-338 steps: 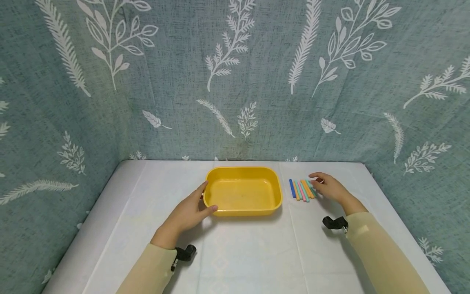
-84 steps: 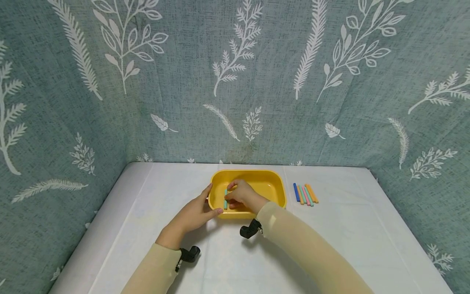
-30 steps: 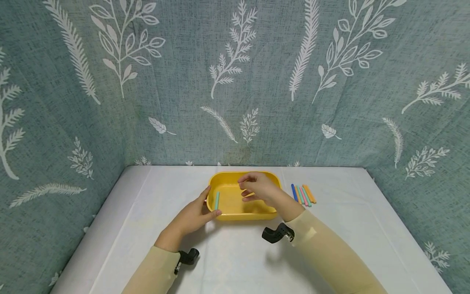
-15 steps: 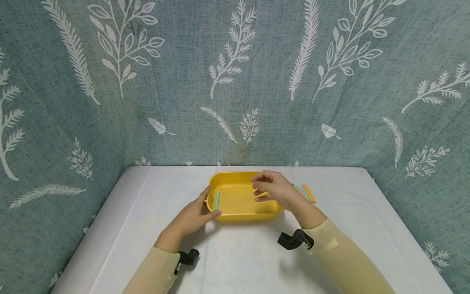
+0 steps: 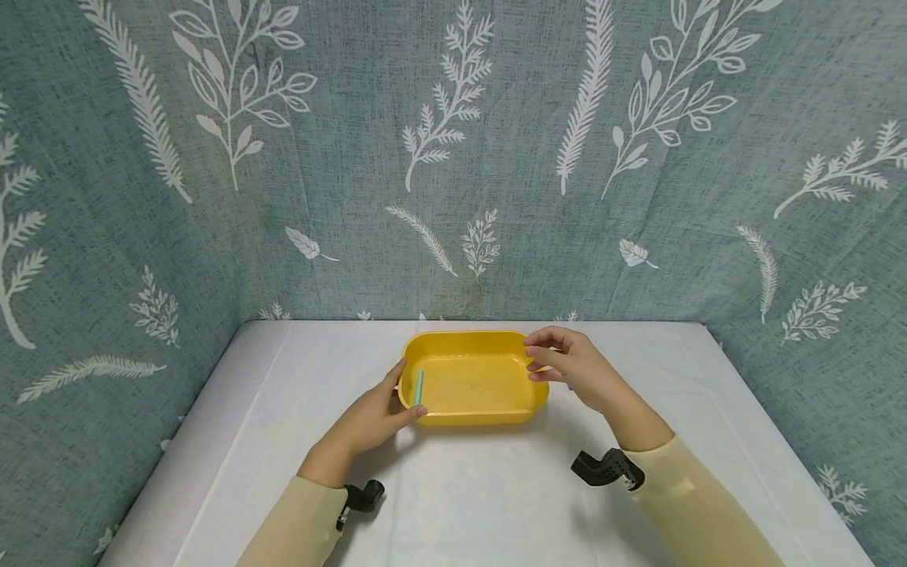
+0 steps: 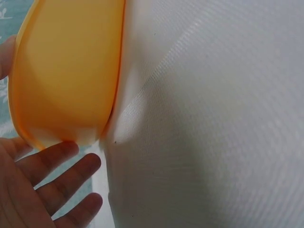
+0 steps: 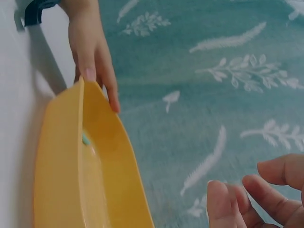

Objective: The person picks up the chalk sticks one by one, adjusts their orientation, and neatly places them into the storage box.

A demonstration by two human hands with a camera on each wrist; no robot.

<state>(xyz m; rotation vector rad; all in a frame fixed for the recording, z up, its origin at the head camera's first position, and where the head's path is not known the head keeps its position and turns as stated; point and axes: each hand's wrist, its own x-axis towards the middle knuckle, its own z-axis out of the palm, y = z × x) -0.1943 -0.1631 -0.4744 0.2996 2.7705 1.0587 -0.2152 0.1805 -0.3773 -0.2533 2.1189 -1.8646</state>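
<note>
**Leaf-print cloth behind a white-covered table, my left hand on the tray**

Teal fabric (image 5: 354, 134) with white leaves and sprigs rises behind and beside the white-covered table (image 5: 468, 488). On it sits the yellow plastic tray (image 5: 482, 386), and I hold its left end with my left hand (image 5: 372, 417): thumb over the near corner of the rim, other fingers spread around the outside. Inside, near that thumb, lies one turquoise chalk stick (image 5: 419, 387), at the tray's left end. My right hand (image 5: 575, 366) is raised by the right end, fingers loosely bent and apart from the thumb, gripping nothing. A blue sliver (image 5: 571, 387) shows just below it; the rest of that thing is hidden. Cream sleeves (image 5: 697, 504) cover my forearms.
</note>
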